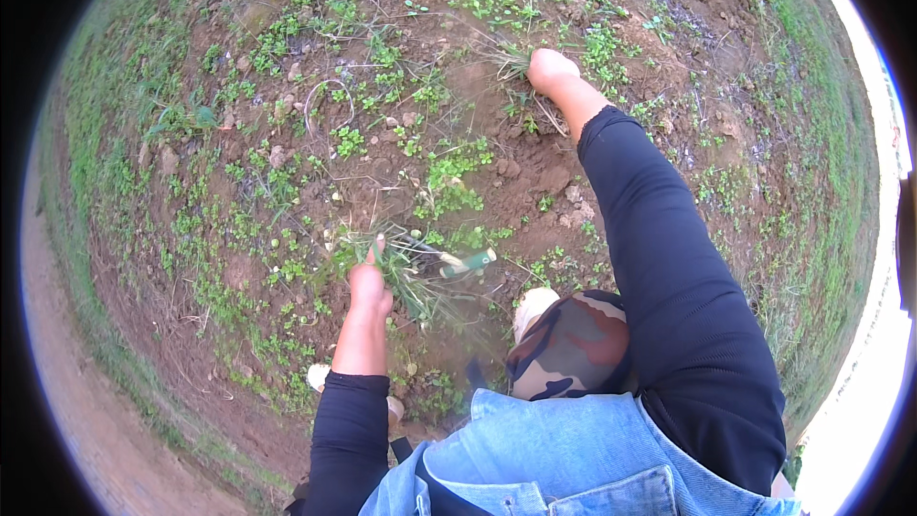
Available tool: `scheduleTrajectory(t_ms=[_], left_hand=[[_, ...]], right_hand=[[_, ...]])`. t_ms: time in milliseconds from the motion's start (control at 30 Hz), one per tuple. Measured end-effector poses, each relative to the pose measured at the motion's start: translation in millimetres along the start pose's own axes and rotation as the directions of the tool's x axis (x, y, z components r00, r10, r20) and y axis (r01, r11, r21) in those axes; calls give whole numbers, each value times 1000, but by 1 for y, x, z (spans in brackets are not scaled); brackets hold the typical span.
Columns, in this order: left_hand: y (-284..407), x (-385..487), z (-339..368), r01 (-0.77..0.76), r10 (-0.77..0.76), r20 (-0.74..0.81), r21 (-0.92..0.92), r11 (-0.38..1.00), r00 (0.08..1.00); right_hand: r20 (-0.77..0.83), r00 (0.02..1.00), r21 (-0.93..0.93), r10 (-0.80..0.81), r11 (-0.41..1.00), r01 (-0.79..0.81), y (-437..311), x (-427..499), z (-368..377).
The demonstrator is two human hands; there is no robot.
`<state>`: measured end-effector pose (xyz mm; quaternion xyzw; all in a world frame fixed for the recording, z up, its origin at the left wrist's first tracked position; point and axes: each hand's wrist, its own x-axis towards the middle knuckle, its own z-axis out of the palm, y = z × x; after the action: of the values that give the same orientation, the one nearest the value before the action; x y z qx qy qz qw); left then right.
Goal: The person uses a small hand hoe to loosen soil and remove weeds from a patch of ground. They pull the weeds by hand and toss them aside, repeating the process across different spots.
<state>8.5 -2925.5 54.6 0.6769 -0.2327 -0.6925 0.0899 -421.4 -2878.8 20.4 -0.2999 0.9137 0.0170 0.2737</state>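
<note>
My left hand [369, 287] is closed around a loose bunch of pulled grass [412, 279], whose blades spread out to the right. A hand tool with a green-and-cream handle [469, 263] lies against this bunch; its dark far part runs in among the blades, and I cannot tell whether my left hand holds it too. Farther out and to the right, my right hand [551, 72] grips a tuft of grass [513, 61] low at the soil. The fingers of this hand are mostly hidden behind its back.
Low leafy green plants [451, 186] grow across the brown soil [537, 172], among small clods. A pale thin loop [328, 104] lies left of centre. My camouflage-clad knee [573, 347] and a light shoe [534, 308] are close below. A bare dirt strip [93, 401] runs at lower left.
</note>
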Motion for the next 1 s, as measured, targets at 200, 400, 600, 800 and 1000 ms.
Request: scheduleTrajectory(t_ms=[200, 400, 600, 800, 1000], left_hand=[[8, 10, 3, -14, 15, 20, -55, 998, 1000], [11, 2, 22, -97, 87, 240, 30, 995, 967], [20, 17, 52, -150, 155, 173, -38, 988, 973], [56, 70, -4, -494, 601, -338, 353, 795, 725], [18, 128, -58, -321, 689, 82, 919, 227, 720]], right_hand=[[352, 812, 248, -466, 883, 399, -14, -35, 9], [462, 745, 330, -480, 873, 359, -96, -137, 49], [485, 438, 326, -757, 622, 712, -152, -179, 46], [204, 597, 361, -776, 627, 690, -183, -97, 22], [-344, 831, -197, -436, 899, 390, -207, 15, -13]])
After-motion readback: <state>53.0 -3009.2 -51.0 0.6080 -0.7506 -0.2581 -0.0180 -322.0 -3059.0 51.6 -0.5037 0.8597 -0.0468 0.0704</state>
